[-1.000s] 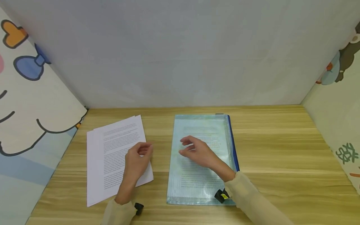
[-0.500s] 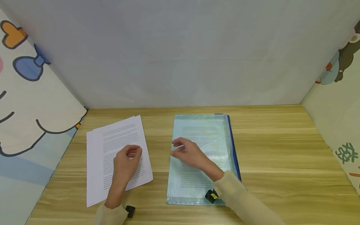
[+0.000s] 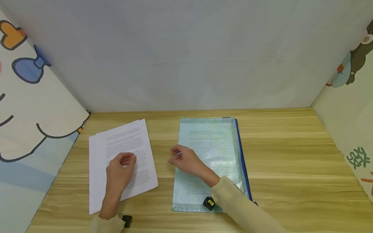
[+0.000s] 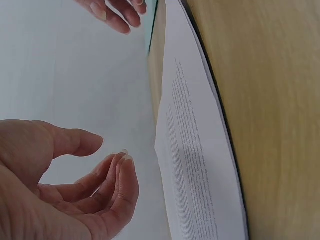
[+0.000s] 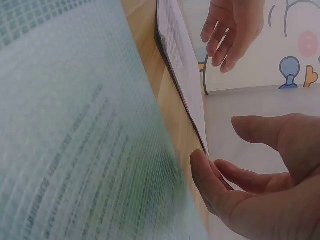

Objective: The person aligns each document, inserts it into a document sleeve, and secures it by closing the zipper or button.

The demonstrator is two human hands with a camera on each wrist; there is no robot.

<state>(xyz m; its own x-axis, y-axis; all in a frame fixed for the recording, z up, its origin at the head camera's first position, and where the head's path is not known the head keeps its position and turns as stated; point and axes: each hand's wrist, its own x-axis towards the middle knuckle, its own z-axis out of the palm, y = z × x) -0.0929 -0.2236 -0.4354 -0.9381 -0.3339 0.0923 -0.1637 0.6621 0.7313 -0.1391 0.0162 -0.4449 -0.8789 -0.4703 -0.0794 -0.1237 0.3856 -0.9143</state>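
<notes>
A stack of printed paper sheets lies slightly fanned on the left of the table. My left hand hovers over the stack, fingers loosely curved, with a gap between thumb and fingertips in the left wrist view. To the right lies a pale green mesh zipper pouch with a blue edge; a printed page shows through it. My right hand is above the pouch's left side, fingertips past its edge. In the right wrist view its thumb and fingers are apart, holding nothing.
The wood-grain table reaches a grey backdrop at the rear. Cartoon-printed panels stand on the left and right. Black wrist cameras sit at both cuffs.
Both hands have moved left: the left hand further over the paper stack, the right hand from the pouch's middle to its left edge. Papers and pouch have stayed in place.
</notes>
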